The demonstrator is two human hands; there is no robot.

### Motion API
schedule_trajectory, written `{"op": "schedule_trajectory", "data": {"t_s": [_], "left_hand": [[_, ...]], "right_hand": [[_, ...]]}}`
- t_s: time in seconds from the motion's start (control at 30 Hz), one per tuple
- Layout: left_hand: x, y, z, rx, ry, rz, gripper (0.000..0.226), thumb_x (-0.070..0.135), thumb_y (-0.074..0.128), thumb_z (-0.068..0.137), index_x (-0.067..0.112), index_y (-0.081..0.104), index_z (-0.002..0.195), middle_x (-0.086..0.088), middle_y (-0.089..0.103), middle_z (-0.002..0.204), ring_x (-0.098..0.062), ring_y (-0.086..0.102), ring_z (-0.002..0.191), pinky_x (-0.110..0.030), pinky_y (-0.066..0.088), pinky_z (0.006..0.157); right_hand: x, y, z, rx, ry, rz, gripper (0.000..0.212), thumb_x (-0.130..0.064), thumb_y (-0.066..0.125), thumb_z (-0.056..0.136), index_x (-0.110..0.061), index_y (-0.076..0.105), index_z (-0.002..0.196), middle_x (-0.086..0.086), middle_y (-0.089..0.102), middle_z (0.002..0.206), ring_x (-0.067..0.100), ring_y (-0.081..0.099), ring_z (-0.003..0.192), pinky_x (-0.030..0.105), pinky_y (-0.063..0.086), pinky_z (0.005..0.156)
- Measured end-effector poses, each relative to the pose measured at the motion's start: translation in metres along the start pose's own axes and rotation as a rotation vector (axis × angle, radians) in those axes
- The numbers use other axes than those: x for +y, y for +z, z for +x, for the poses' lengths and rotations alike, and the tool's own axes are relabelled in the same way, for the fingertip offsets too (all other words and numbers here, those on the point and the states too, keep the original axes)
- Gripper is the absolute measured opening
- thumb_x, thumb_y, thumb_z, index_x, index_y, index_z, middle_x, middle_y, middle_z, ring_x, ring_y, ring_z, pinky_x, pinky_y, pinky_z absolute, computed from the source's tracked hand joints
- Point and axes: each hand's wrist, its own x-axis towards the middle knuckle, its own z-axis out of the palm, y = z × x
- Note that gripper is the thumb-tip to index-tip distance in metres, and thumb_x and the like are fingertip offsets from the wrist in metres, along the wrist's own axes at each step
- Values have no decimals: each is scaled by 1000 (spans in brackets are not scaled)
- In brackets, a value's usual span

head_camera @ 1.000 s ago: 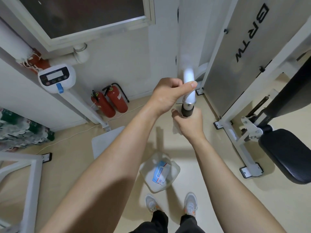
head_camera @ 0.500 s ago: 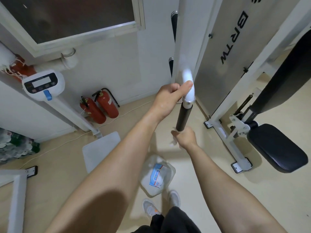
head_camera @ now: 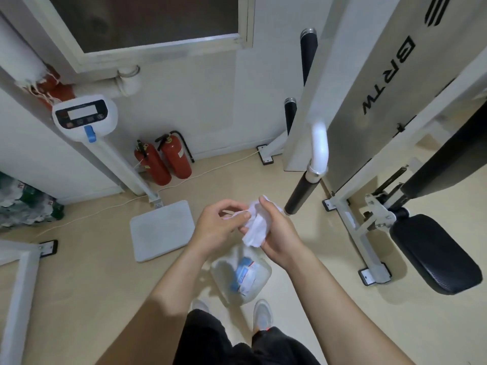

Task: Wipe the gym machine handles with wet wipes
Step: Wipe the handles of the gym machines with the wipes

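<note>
Both hands off the black handle [head_camera: 300,192], which hangs free just beside them. Right hand [head_camera: 279,233] cups the crumpled wet wipe [head_camera: 254,229]; left hand [head_camera: 218,227] pinches its edge (probably refolding to a clean face).

At the upper right of the frame, the large grey metal panel of the gym machine [head_camera: 374,83] carries the black letters "BRTW", running down the panel and seen rotated from this angle. Above them on the same panel sits a black mark of three stacked bars, cut partly by the top edge of the frame. The white scale display head [head_camera: 84,115] at the left has a screen and buttons, but nothing on it can be read. The labels on the two red fire extinguishers [head_camera: 163,162] and the blue and white print on the clear plastic packet [head_camera: 243,276] on the floor are too small and blurred to read.
</note>
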Motion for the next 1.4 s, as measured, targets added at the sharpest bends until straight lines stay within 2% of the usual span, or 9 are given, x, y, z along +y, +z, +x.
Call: {"op": "schedule_trajectory", "data": {"t_s": [0.13, 0.23, 0.4, 0.6, 0.73, 0.93, 1.07, 1.23, 1.4], "left_hand": [[12, -20, 24, 226, 12, -40, 15, 12, 77, 85, 25, 73, 80, 1, 74, 83, -12, 67, 76, -26, 54, 71], [28, -56, 53, 227, 110, -6, 10, 14, 77, 85, 23, 74, 85, 10, 75, 87, -8, 68, 85, -25, 53, 79], [68, -116, 94, -25, 215, 80, 16, 4, 76, 84, 18, 73, 93, 9, 76, 96, -8, 69, 95, -20, 52, 88], [112, -152, 125, -483, 184, 194, 29, 3, 71, 87, 27, 70, 103, 5, 77, 97, -1, 71, 91, -15, 51, 75], [147, -149, 145, -592, 254, 231, 29, 7, 73, 83, 26, 70, 104, 7, 78, 96, -6, 72, 97, -23, 52, 81], [204, -107, 175, -538, 441, 281, 24, 10, 70, 81, 30, 69, 93, 10, 76, 90, -3, 71, 93, -24, 54, 85], [241, -73, 196, -500, 611, 366, 29, 8, 70, 82, 35, 67, 92, 13, 73, 98, -2, 68, 97, -21, 51, 89], [268, -36, 232, -529, 704, 508, 27, 14, 77, 81, 31, 67, 100, 14, 67, 99, -4, 65, 98, -17, 49, 82], [244, 8, 275, -696, 550, 630, 16, 16, 79, 77, 24, 70, 87, 7, 73, 94, -14, 69, 93, -37, 59, 85]], "right_hand": [[-8, 27, 20, 53, -3, -78, 28, -16, 54, 101, 4, 61, 119, 24, 70, 117, 35, 69, 106, 40, 56, 85], [-4, 48, 50, 268, -23, -224, 27, -6, 53, 94, -2, 66, 117, 17, 69, 102, 30, 65, 84, 35, 52, 71], [14, 88, 90, 619, -36, -277, 29, -16, 45, 98, -9, 57, 123, 3, 66, 99, 21, 62, 87, 38, 47, 83], [0, 135, 98, 397, -334, -400, 75, -22, 56, 64, -27, 53, 139, -2, 58, 138, 13, 51, 128, 39, 38, 112], [-25, 137, 89, 213, -439, -493, 48, -3, 52, 77, -8, 66, 123, 18, 68, 123, 25, 62, 116, 38, 45, 98], [-61, 135, 74, 321, -542, -411, 25, -14, 68, 78, -9, 71, 102, 4, 75, 92, 17, 69, 86, 31, 54, 79], [-80, 136, 75, 392, -606, -367, 23, -16, 70, 84, -13, 71, 106, 8, 77, 102, 26, 72, 97, 42, 54, 86], [-91, 140, 88, 484, -627, -280, 15, -4, 54, 92, -10, 66, 97, 3, 65, 86, 24, 57, 80, 37, 46, 73], [-90, 135, 119, 630, -562, -4, 14, -13, 57, 81, -6, 65, 92, 19, 51, 86, 33, 41, 80, 36, 39, 71]]}}
